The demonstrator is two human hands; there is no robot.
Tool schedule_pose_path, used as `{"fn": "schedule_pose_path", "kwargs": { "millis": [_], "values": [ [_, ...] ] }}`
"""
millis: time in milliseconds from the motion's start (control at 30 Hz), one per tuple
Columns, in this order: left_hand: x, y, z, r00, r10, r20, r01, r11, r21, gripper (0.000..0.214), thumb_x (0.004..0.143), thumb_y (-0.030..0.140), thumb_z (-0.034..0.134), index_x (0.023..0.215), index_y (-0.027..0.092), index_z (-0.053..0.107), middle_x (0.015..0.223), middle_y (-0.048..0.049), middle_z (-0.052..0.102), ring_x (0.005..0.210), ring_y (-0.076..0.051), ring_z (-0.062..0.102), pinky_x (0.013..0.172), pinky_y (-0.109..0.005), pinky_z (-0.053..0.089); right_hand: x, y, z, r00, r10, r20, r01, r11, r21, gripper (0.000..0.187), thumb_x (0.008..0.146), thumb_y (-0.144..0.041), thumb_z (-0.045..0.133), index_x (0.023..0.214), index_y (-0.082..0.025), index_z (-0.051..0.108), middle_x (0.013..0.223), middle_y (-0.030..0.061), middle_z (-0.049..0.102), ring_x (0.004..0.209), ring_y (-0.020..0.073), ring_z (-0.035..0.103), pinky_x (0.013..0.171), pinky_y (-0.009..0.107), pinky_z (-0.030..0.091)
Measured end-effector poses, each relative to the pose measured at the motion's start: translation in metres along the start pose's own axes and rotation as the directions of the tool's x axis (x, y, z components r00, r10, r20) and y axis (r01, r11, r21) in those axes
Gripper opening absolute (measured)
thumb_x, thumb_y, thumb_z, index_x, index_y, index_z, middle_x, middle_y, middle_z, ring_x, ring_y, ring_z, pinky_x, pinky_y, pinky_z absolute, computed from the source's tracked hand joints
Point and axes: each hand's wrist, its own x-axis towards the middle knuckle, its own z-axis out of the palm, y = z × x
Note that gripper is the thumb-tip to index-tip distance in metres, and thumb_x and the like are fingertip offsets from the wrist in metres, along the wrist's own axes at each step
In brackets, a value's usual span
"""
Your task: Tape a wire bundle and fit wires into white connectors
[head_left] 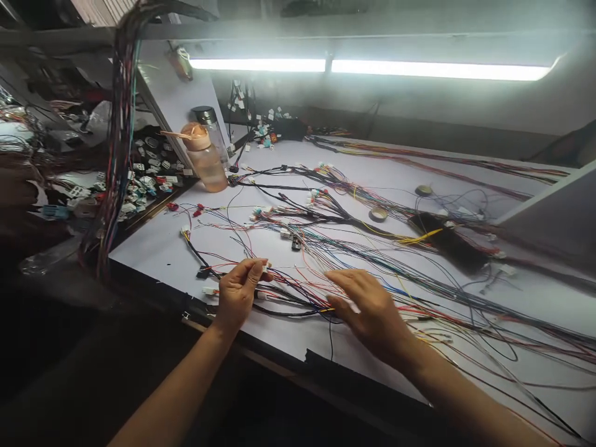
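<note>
Near the front edge of the white table, my left hand (239, 288) pinches a small white connector (265, 268) between thumb and fingers. Thin red and blue wires (298, 288) lead away from beside it to the right. My right hand (365, 307) hovers over the wire bundle with its fingers stretched out and the thumb apart; nothing shows in its grasp. Below the left hand's fingers runs a black-sleeved cable (288, 315). A white connector (210, 291) and a black connector (203, 272) lie just left of that hand.
Wire harnesses (354, 220) spread across the table. Two bottles (207, 164) stand at the back left, beside a heap of connectors (149, 180). A hanging wire bundle (121, 124) drops at the left. Tape rolls (378, 215) and a dark flat object (449, 242) lie at the right.
</note>
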Motion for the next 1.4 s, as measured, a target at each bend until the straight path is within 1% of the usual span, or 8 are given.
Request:
{"fn": "schedule_pose_path", "kwargs": {
  "millis": [133, 267, 400, 800, 867, 1033, 1200, 1400],
  "values": [
    [-0.003, 0.007, -0.001, 0.998, 0.02, 0.057, -0.019, 1.0, -0.012, 0.02, 0.087, 0.039, 0.068, 0.091, 0.02, 0.074, 0.083, -0.0042, 0.071, 0.069, -0.016, 0.069, 0.067, -0.027, 0.056, 0.032, -0.028, 0.046, 0.999, -0.039, -0.019, 0.039, 0.999, 0.004, 0.036, 0.1, -0.034, 0.05, 0.132, -0.017, 0.051, 0.118, 0.0123, 0.068, 0.103, 0.0254, 0.061, 0.085, 0.04, 0.05],
    [-0.005, 0.009, -0.003, 0.983, 0.087, 0.161, -0.085, 0.996, -0.021, 0.015, 0.088, 0.033, 0.066, 0.091, 0.022, 0.075, 0.086, -0.0044, 0.07, 0.07, -0.016, 0.068, 0.067, -0.028, 0.056, 0.037, -0.033, 0.07, 0.999, -0.034, -0.034, 0.029, 0.99, -0.139, 0.025, 0.098, -0.036, 0.054, 0.114, -0.018, 0.06, 0.091, 0.0083, 0.071, 0.081, 0.0239, 0.059, 0.069, 0.037, 0.04],
    [-0.006, 0.009, -0.004, 0.948, 0.175, 0.267, -0.184, 0.983, 0.01, 0.013, 0.089, 0.027, 0.065, 0.092, 0.021, 0.076, 0.088, -0.0065, 0.071, 0.079, -0.019, 0.068, 0.075, -0.031, 0.057, 0.026, -0.029, 0.074, 0.996, -0.08, -0.046, 0.072, 0.983, -0.166, 0.025, 0.101, -0.027, 0.049, 0.077, -0.02, 0.056, 0.067, 0.001, 0.062, 0.065, 0.0172, 0.051, 0.065, 0.033, 0.03],
    [-0.001, 0.02, -0.018, 0.95, 0.13, 0.284, -0.181, 0.971, 0.159, 0.028, 0.098, 0.035, 0.05, 0.105, 0.02, 0.073, 0.096, -0.0073, 0.074, 0.089, -0.019, 0.07, 0.083, -0.032, 0.057, 0.021, -0.034, 0.078, 0.969, -0.175, -0.172, 0.156, 0.981, -0.116, 0.033, 0.103, -0.021, 0.04, 0.071, -0.019, 0.048, 0.059, -0.0025, 0.054, 0.057, 0.012, 0.043, 0.066, 0.03, 0.025],
    [0.01, 0.016, -0.03, 0.912, 0.148, 0.383, -0.293, 0.888, 0.355, 0.031, 0.096, 0.037, 0.052, 0.116, 0.022, 0.07, 0.113, -0.0085, 0.072, 0.109, -0.023, 0.066, 0.098, -0.037, 0.052, 0.022, -0.034, 0.078, 0.967, -0.189, -0.174, 0.172, 0.98, -0.104, 0.033, 0.103, -0.022, 0.038, 0.072, -0.019, 0.048, 0.059, -0.0022, 0.055, 0.058, 0.0119, 0.045, 0.065, 0.03, 0.025],
    [0.035, -0.006, -0.057, 0.733, 0.033, 0.68, -0.608, 0.481, 0.632, 0.048, 0.094, 0.05, 0.049, 0.135, 0.029, 0.059, 0.143, -0.0094, 0.056, 0.134, -0.03, 0.05, 0.116, -0.058, 0.027, 0.023, -0.031, 0.081, 0.963, -0.206, -0.176, 0.19, 0.976, -0.107, 0.033, 0.103, -0.026, 0.04, 0.072, -0.019, 0.047, 0.059, -0.0025, 0.056, 0.057, 0.0117, 0.046, 0.065, 0.03, 0.024],
    [0.047, -0.008, -0.056, 0.687, 0.125, 0.716, -0.712, 0.312, 0.629, 0.041, 0.096, 0.05, 0.044, 0.121, 0.028, 0.069, 0.13, -0.0096, 0.066, 0.118, -0.028, 0.062, 0.112, -0.058, 0.033, 0.023, -0.03, 0.083, 0.947, -0.255, -0.196, 0.236, 0.965, -0.116, 0.031, 0.101, -0.024, 0.041, 0.07, -0.019, 0.046, 0.059, -0.0038, 0.054, 0.056, 0.011, 0.045, 0.064, 0.03, 0.022],
    [0.098, 0.007, -0.021, 0.651, 0.318, 0.69, -0.758, 0.217, 0.615, 0.036, 0.096, 0.031, 0.043, 0.122, 0.021, 0.066, 0.127, -0.0106, 0.068, 0.118, -0.027, 0.061, 0.11, -0.051, 0.036, 0.022, -0.028, 0.089, 0.948, -0.279, -0.152, 0.262, 0.958, -0.12, 0.028, 0.1, -0.025, 0.043, 0.073, -0.019, 0.047, 0.059, -0.0043, 0.055, 0.057, 0.0109, 0.047, 0.063, 0.031, 0.02]
  ]
}}
